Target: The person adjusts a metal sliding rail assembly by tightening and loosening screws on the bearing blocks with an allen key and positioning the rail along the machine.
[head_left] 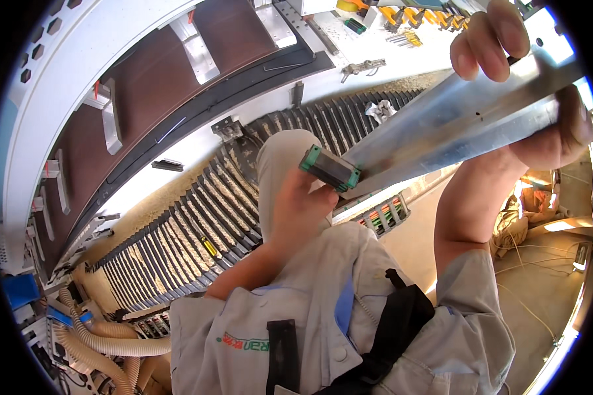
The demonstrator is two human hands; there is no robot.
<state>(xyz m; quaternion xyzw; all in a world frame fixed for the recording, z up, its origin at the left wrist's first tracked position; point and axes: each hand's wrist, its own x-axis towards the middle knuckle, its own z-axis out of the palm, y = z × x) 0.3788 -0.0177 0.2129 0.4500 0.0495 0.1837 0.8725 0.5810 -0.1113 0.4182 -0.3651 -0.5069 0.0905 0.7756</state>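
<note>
A long, shiny metal beam [435, 128] slants across the upper right, its narrower-looking end toward my lap. My right hand [550, 135] is closed around its far end, with fingers over the upper edge and the palm underneath. At the near end, a dark guide carriage block [331, 169] with green end caps sits against the metal. My left hand [303, 207] is under this block, thumb along its lower side; its other fingers are hidden behind the block. Whether the block is fastened to the beam I cannot tell.
Ribbed black bellows [197, 227] strewn with pale chips run along the left, with a yellow screwdriver [209, 247] on them. Beyond are a brown panel [158, 66] with metal brackets and a hex key [170, 130]. Yellow tool holders [412, 16] stand far back; ribbed hoses [122, 345] lie lower left.
</note>
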